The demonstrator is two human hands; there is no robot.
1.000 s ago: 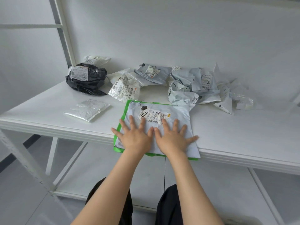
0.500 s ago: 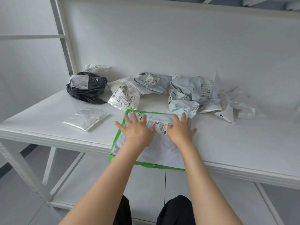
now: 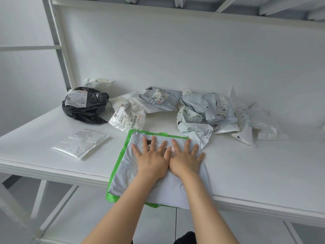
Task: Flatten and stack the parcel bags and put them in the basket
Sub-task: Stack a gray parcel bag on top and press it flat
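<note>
A flat grey parcel bag (image 3: 126, 171) lies on top of a green bag (image 3: 121, 155) at the table's front edge, both hanging slightly over it. My left hand (image 3: 152, 158) and my right hand (image 3: 184, 159) press flat on the grey bag side by side, fingers spread, covering its label. Behind them several crumpled bags lie in a row: a black one (image 3: 86, 106), a white labelled one (image 3: 128, 117), a grey one (image 3: 160, 100) and pale blue ones (image 3: 207, 110). No basket is in view.
A flat silver bag (image 3: 81, 143) lies on the white table (image 3: 255, 164) to the left. More crumpled white bags (image 3: 253, 124) sit at the right, against the back wall. A shelf frame post (image 3: 59, 44) rises at the left, with a lower shelf under the table.
Both hands slid forward over the grey bag, from its near edge toward its far end, and now lie close together again.
</note>
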